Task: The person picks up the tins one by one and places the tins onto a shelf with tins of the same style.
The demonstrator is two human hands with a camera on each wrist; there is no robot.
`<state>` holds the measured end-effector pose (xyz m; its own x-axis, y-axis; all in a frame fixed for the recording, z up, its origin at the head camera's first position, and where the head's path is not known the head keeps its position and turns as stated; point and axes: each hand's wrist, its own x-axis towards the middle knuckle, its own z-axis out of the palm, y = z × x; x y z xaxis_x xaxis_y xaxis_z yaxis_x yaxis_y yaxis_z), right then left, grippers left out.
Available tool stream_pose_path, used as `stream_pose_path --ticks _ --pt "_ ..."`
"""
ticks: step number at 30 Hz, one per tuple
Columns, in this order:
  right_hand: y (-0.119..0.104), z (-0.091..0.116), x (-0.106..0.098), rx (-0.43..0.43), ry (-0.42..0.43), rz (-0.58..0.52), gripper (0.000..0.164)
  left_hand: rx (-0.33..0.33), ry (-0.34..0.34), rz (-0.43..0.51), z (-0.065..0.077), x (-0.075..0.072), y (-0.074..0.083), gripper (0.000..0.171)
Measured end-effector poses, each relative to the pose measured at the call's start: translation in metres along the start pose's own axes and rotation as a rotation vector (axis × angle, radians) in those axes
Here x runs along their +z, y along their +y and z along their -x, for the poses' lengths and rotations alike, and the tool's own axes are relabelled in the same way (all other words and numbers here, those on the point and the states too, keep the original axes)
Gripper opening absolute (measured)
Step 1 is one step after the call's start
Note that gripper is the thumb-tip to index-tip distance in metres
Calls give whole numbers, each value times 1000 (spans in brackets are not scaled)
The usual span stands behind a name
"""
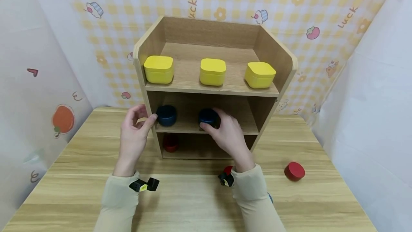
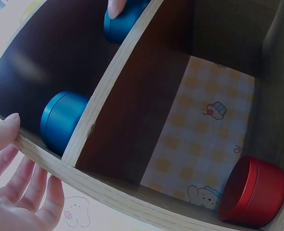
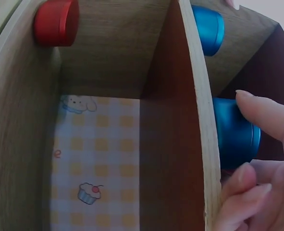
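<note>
My right hand (image 1: pixel 227 131) grips a round blue tin (image 1: pixel 208 116) on the middle shelf, thumb at its front and fingers round its far side. In the right wrist view, this gripped tin (image 3: pixel 235 134) sits right at the shelf board. My left hand (image 1: pixel 135 131) is at the left side panel of the wooden shelf unit (image 1: pixel 212 90). Its thumb touches the panel's front edge, and loosely bent fingers lie along the outside (image 2: pixel 31 187). Just inside that panel stands another blue tin (image 1: pixel 166 115). Below it, a red tin (image 1: pixel 171 143) stands in the bottom compartment's left corner.
Three yellow square tins (image 1: pixel 212 72) line the top shelf. On the wooden table (image 1: pixel 180 199), a red tin (image 1: pixel 294 171) lies to the right. Another red piece (image 1: pixel 228 170) and a blue edge (image 1: pixel 270 198) show partly behind the right wrist and sleeve. Patterned cloth (image 1: pixel 106 31) hangs behind.
</note>
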<state>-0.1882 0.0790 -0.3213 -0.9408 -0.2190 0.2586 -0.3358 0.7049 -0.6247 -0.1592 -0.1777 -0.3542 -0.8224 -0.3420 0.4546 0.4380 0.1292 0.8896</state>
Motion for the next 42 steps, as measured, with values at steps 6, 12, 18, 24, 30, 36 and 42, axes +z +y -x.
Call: stream_pose_path --ticks 6,12,18,24,30,36,42 --pt "-5 -4 1 26 -16 20 62 1 12 -11 -1 -1 0 32" --pt "-6 -3 3 50 -3 49 62 0 2 -9 0 0 0 32" --pt "-8 -3 7 52 27 66 61 -7 0 -5 0 0 1 32" --pt "-9 -1 4 86 -8 50 83 -2 -9 -3 0 0 0 33" --pt "-14 4 -9 129 -65 3 105 -6 -4 -12 0 0 0 33" --pt "-18 15 -26 86 -93 45 100 -10 0 -14 0 0 0 33" --pt "-8 25 -46 -30 -103 68 89 -8 -2 -14 0 1 0 33"
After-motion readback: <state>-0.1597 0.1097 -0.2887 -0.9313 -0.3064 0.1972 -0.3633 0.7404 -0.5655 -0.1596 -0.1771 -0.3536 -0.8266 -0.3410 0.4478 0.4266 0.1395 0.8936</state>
